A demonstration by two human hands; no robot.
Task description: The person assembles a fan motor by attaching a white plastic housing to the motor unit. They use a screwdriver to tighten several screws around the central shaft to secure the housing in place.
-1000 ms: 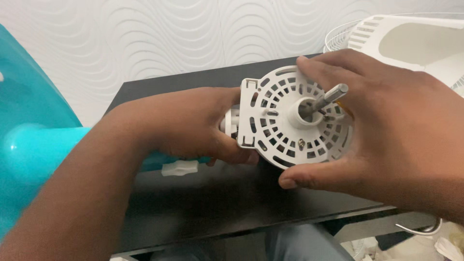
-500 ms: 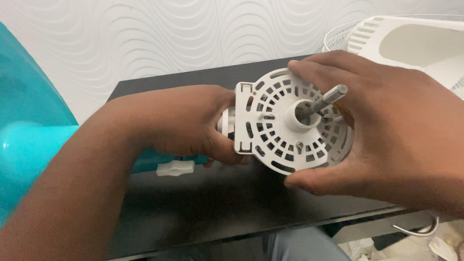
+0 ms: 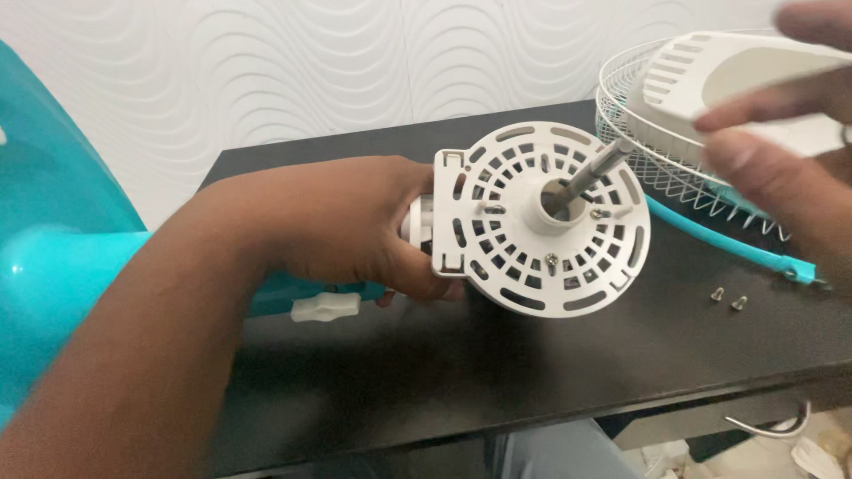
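Risk: your left hand (image 3: 355,226) alone carries the white vented motor plate (image 3: 541,217); a slack grip could let it tip and swing its metal shaft (image 3: 593,173).
Loose screws: two small screws (image 3: 728,299) lie on the surface (image 3: 497,364) below your right hand, easy to knock off.
Left hand: closed around the plate's rear edge, held above the surface.
Right hand (image 3: 781,151): blurred, fingers curled on the white housing cover (image 3: 737,75), well right of the plate.

Both forearms are bare, with no sleeve reaching into view. The left hand (image 3: 355,226) wears no glove, ring or watch that shows. The right hand (image 3: 790,151) is blurred, its fingers (image 3: 754,102) bare too. Between the arms, low down, a strip of grey-blue trouser cloth (image 3: 550,452) covers the lap.
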